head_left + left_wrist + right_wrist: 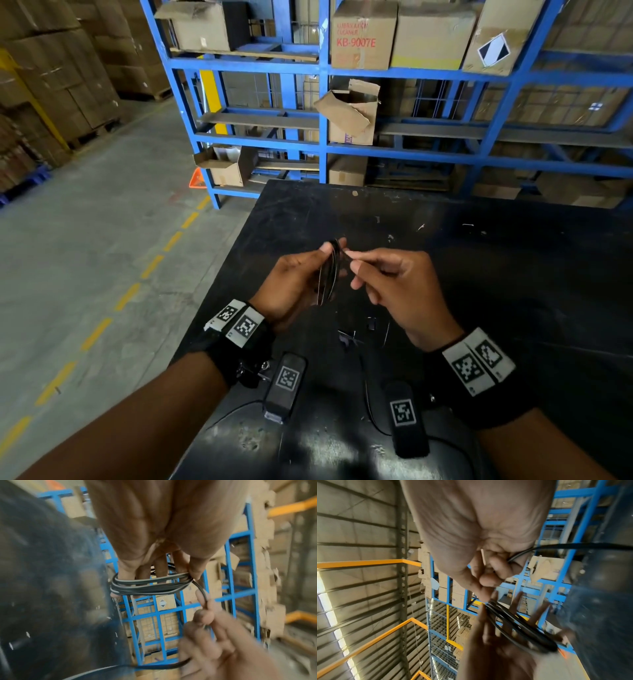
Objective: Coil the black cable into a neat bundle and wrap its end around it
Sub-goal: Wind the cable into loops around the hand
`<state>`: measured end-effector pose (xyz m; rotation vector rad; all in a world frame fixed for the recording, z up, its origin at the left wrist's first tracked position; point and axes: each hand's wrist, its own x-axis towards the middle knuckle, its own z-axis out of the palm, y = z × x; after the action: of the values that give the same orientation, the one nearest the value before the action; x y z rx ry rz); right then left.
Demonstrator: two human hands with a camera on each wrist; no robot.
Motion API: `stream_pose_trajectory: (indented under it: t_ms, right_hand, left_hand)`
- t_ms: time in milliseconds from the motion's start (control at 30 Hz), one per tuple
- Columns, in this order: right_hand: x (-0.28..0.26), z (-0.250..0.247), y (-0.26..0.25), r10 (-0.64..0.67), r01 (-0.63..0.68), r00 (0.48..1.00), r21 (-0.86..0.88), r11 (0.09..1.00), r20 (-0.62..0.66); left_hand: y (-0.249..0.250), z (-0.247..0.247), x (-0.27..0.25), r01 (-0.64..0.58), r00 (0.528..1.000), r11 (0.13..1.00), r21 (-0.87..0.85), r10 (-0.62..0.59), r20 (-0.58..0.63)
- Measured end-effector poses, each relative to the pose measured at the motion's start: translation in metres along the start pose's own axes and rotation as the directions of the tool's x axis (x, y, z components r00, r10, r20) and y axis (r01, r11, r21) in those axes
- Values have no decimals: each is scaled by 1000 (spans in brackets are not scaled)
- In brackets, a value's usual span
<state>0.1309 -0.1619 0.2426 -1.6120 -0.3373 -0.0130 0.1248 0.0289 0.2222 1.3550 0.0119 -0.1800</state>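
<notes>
Your left hand [154,534] carries the black cable [149,586] looped around its fingers [161,568]; your right hand [223,642] pinches the free strand leading off the coil, blue racking [247,574] behind

Warehouse: grey concrete floor [102,212] w/ yellow dashed line [132,294]; blue steel racks [322,102] w/ cardboard boxes [363,37]; black table [479,260] in front.

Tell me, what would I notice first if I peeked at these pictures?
Two hands above a black table: the left hand holds loops of black cable, and the right hand pinches the loose strand. Behind stand blue shelves stacked with cardboard boxes.
</notes>
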Motion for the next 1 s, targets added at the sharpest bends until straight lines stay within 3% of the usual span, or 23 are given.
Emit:
stream_pose_trajectory:
  t_ms: [100, 200, 500, 633, 767, 867, 1000]
  right_hand:
    - [-11, 7, 13, 66, -66, 998, 193, 979, 8]
    - [-14, 8, 28, 142, -146, 989, 294, 945, 35]
    - [-11, -11, 61, 245, -263, 963, 175, 949, 114]
    - [5, -19, 68, 273, -284, 955, 86, 955, 115]
    - [27, -35, 57, 147, -118, 982, -227, 967, 117]
    - [46, -51, 44, 54, 38, 983, -485, 873, 174]
    - [62, -55, 10, 13, 217, 943, -645, 733, 333]
  left_hand:
    - [8, 2, 8, 26, 1000, 965, -261, -24, 10]
    - [16, 3, 17, 8, 998, 911, -413, 17, 57]
    - [59, -6, 24, -37, 949, 838, -544, 200, 243]
    - [56, -1, 16, 61, 900, 867, -494, 167, 404]
    - [48, -4, 6, 190, 854, 895, -403, 52, 518]
    - [39, -6, -3, 188, 875, 961, -202, -71, 478]
    - [20, -1, -11, 163, 897, 981, 109, -194, 397]
